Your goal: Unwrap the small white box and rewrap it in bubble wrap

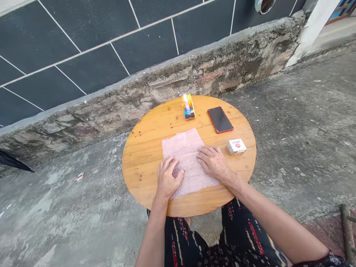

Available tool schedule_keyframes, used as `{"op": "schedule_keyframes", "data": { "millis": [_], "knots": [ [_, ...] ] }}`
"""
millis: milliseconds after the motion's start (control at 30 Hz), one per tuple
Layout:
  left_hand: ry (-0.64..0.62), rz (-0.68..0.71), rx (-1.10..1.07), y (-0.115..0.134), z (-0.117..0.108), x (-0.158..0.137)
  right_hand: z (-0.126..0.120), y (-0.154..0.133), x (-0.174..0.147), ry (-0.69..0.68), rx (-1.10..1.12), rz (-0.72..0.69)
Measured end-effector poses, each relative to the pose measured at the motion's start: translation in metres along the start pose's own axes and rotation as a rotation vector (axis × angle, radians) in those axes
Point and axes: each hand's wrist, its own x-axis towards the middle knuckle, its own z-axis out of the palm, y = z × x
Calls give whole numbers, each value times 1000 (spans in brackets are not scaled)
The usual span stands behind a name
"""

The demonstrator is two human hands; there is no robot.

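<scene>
A rough grey concrete floor [292, 122] runs up to a weathered stone kerb below a wall of dark tiles [91, 40]. On it stands a round worktop of pale varnished wood [141, 152], with the person seated at its near edge, dark patterned cloth over the knees.

The largest thing on the worktop is a rectangular sheet of pink bubble wrap [185, 148], lying flat a little left of centre. Its long axis runs from the near edge away toward the wall, leaning slightly to the left as it goes. Both hands rest on the near half of it, so the sheet stretches forward from under the palms and its far half lies bare.

The left hand [167, 180] lies palm down on the near left part, fingers spread and pointing away, gripping nothing. The right hand [214, 161] lies flat on the right edge, fingers extended and angled left across the sheet, likewise holding nothing. The two are near each other but apart, with a strip of wrap between them.

Beyond the right hand, well clear of the sheet, a black smartphone in a red case [220, 119] lies face up, its long axis roughly parallel to the sheet. Just right of the right hand sits a small white box with a red mark on top [236, 146]; that hand is plainly the nearer one. At the far edge stands a small orange and blue tape dispenser [188, 106], just past the sheet's far corner.
</scene>
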Motion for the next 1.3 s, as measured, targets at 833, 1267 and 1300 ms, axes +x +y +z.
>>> {"op": "schedule_keyframes", "data": {
  "millis": [833,1267,1300],
  "knots": [
    [-19,21,-3,0,1,1,4,-16,5,-93,-33,-37],
    [-9,10,-56,0,-1,-1,-4,-8,-1,-3,-24,-6],
    [-12,13,-51,0,-1,-1,-4,-9,-1,-25,-16,-54]
  ]
}}
